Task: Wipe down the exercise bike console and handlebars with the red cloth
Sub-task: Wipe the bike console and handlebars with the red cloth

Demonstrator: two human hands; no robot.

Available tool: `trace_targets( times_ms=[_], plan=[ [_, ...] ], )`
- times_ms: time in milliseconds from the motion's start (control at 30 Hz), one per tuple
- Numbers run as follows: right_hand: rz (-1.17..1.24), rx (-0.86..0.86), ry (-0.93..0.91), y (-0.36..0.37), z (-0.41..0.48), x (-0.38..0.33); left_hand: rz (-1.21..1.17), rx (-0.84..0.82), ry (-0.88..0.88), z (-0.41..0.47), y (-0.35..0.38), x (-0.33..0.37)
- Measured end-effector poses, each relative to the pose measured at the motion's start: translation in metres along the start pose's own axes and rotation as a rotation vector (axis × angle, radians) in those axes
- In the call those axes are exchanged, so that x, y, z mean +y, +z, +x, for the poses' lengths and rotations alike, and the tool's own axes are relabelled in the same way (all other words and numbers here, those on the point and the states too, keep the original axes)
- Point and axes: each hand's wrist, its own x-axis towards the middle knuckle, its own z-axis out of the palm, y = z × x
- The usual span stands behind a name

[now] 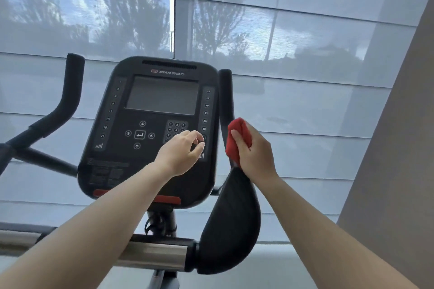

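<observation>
The black exercise bike console [150, 129] with a grey screen and keypad fills the middle of the view. Its right handlebar [226, 94] rises just right of the console, and the left handlebar [70, 84] curves up at the far left. My right hand [252, 150] grips the bunched red cloth [236, 141] wrapped against the right handlebar, about halfway up. My left hand [182, 151] hovers in front of the console's lower right corner, fingers loosely curled and holding nothing. A black elbow pad [231, 223] sits below the cloth.
A silver crossbar [155, 253] runs across the bottom below the console. Grey window blinds [293, 101] fill the background. A beige wall [399, 148] rises at the right edge.
</observation>
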Motion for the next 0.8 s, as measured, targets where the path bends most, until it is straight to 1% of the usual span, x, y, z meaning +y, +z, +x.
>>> trace_targets(
  times_ms=[200, 367, 433, 533, 633, 700, 800],
  plan=[
    [0.026, 0.126, -0.047, 0.010, 0.080, -0.001, 0.088, 0.045, -0.007, 0.054, 0.017, -0.024],
    [0.012, 0.293, -0.191, 0.017, 0.138, -0.009, 0.143, 0.163, 0.067, 0.076, 0.032, -0.054],
    [-0.030, 0.275, -0.215, 0.026, 0.154, -0.007, 0.202, 0.140, 0.098, 0.076, 0.041, -0.061],
    [-0.074, 0.161, -0.214, 0.047, 0.158, 0.006, 0.289, 0.021, 0.081, 0.069, 0.059, -0.080],
    [-0.032, 0.184, -0.192, 0.063, 0.154, 0.018, 0.385, -0.032, 0.112, 0.061, 0.074, -0.097],
    [-0.031, 0.203, -0.189, 0.065, 0.151, 0.024, 0.380, -0.041, 0.115, 0.061, 0.079, -0.101],
    [-0.044, 0.162, -0.158, 0.063, 0.139, 0.037, 0.386, -0.057, 0.121, 0.063, 0.082, -0.101]
  ],
)
